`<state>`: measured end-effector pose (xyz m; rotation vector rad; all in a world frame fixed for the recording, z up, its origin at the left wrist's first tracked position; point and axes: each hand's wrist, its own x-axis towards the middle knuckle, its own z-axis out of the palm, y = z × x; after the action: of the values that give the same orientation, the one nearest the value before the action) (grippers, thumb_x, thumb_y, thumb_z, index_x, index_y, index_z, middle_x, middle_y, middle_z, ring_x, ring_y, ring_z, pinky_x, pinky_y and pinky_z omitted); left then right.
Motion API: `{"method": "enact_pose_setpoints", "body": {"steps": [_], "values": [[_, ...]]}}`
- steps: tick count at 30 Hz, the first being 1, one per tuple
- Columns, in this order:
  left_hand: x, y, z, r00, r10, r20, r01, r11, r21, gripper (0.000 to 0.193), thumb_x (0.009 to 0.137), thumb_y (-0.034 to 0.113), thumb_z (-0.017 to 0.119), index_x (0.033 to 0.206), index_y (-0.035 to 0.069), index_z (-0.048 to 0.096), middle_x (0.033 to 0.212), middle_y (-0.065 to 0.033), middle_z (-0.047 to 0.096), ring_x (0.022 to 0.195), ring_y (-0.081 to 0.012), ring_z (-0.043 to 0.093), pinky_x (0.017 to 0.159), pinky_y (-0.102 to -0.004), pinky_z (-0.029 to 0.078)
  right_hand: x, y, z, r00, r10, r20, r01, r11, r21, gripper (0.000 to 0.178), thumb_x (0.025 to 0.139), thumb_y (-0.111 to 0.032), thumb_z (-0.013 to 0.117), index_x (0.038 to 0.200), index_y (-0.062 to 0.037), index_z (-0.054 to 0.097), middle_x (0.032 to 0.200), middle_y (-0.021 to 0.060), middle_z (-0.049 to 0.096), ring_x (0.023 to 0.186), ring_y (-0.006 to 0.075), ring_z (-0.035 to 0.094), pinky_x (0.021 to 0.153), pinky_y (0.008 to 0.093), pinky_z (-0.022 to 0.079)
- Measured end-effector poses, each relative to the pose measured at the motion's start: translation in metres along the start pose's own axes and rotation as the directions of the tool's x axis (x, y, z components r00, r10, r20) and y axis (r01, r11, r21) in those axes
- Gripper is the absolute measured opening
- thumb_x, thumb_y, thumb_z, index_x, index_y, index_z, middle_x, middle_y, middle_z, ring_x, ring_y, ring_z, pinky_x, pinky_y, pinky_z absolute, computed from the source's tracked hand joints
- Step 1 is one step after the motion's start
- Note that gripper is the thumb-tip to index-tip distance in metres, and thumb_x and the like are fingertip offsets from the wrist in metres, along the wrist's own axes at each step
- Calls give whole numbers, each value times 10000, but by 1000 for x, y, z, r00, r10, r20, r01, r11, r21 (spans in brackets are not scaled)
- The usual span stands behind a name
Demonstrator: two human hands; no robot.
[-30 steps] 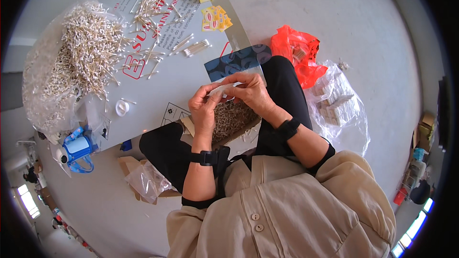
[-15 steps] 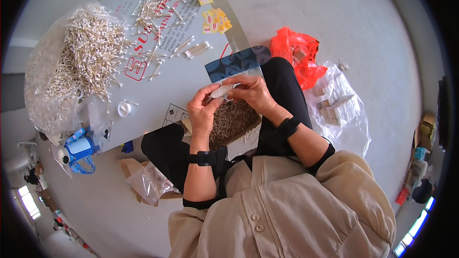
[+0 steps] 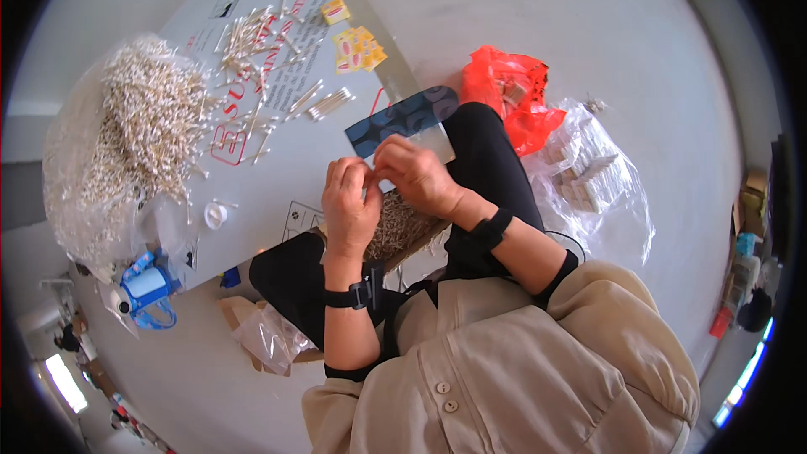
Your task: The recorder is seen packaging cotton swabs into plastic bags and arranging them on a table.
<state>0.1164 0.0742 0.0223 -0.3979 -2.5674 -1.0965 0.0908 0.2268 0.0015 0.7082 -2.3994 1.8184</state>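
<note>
1. While the left hand and the right hand met above the lap, both seemed clamped on a small pale packet, fingers bent and bunched; the exact contact could not be seen.

2. The packet sat between the two sets of fingertips, mostly hidden. Half a second earlier its pale, lumpy face had shown plainly between spread fingers; by this moment the knuckles had rolled upward and the fingers had closed in, leaving only a sliver in sight.

3. That change suggested, as a judgement, that the work had gone from holding the packet flat to a tight pinch at one spot. Whether it was open or closed could not be told.

4. Just beneath the hands, a box full of thin sticks rested between the knees, untouched.

5. Beyond it, a dark patterned sheet lay over the edge of the table. Farther off lay a neat row of cotton buds, yellow packets and a loose scatter of buds, with a big clear bag of more buds to the left.

6. On the floor to the right, a red bag lay beside a clear sack of pale bundles.
</note>
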Motion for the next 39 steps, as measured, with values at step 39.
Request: {"method": "enact_pose_setpoints", "body": {"steps": [39], "values": [[-139,-272,-261,450,-553,-701,818,570,75,137,797,93,724,915,39,681,875,-114,656,816,-222,608,793,-358,523,15,-7,-41,962,215,170,-176,960,-219,53,818,22,651,858,30,617,756,115,602,658,238,584,611,315,456]]}}
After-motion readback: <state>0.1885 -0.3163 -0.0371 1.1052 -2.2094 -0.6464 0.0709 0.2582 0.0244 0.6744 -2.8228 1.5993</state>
